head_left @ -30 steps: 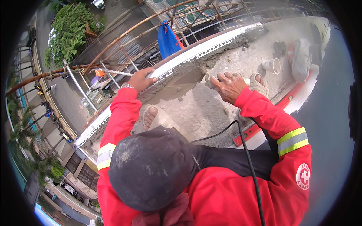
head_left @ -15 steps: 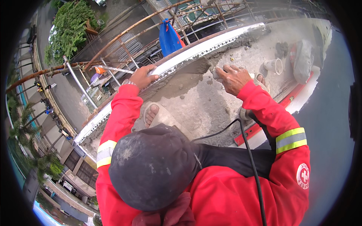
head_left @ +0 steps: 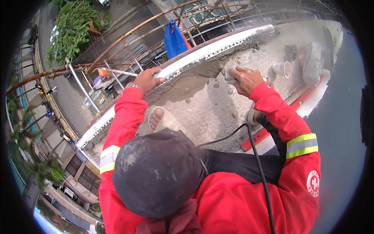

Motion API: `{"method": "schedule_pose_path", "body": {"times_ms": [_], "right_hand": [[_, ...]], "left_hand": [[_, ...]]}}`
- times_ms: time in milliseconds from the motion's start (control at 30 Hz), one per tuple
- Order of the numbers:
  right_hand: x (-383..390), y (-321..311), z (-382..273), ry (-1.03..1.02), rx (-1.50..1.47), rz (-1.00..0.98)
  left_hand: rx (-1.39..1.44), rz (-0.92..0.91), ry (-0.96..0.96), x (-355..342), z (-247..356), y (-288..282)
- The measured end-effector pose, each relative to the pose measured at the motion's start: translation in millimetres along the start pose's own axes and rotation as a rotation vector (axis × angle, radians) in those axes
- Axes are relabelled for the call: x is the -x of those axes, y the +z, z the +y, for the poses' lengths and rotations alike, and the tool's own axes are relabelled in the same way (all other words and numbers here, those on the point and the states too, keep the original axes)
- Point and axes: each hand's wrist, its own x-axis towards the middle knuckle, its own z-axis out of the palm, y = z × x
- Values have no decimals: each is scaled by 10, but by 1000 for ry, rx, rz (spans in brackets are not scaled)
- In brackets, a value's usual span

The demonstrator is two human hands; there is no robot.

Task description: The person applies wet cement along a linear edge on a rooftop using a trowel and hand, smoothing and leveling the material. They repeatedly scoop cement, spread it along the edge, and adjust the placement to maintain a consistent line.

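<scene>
Concrete ledge [head_left: 202,113] above a street [head_left: 72,111], both hands at its mortared edge

Far below, the street runs past a leafy tree [head_left: 72,29], with rusty scaffolding [head_left: 124,43] standing between it and the ledge. Smooth grey surface [head_left: 335,121] fills the right side of the view. A person in a red jacket [head_left: 233,199] with reflective bands on the sleeves squats on the ledge, sandalled feet apart. Long and white, a perforated edge trim [head_left: 218,45] follows the outer rim diagonally, from lower left to upper right. Wet mortar [head_left: 183,87] lies in a dark band along the inner side of that trim. Near the grey surface lies a red spirit level [head_left: 257,140], partly hidden by the right forearm. A black cable [head_left: 255,150] loops in front of the jacket. Beyond the trim hangs a blue cloth [head_left: 174,41]; at upper right a pale bag [head_left: 312,64] rests against the level, with a white plastic cup [head_left: 282,69] tipped on its side nearby.

The left hand [head_left: 146,80] has its grip closed over the trim, thumb on the inner side. The right hand [head_left: 246,81], above the concrete beside the mortar, has its grip curled around a small grey piece [head_left: 227,74]; fingers cover much of it, so its kind cannot be told.
</scene>
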Motion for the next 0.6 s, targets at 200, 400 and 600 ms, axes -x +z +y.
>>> {"method": "schedule_pose_path", "body": {"times_ms": [200,400,600], "right_hand": [[-63,178,-21,22,-51,57],[62,17,254,16,-75,39],[-67,133,147,-72,80,132]], "left_hand": [[-27,15,9,9,32,-7],[5,3,-4,-9,3,0],[-23,13,-29,1,30,-15]]}}
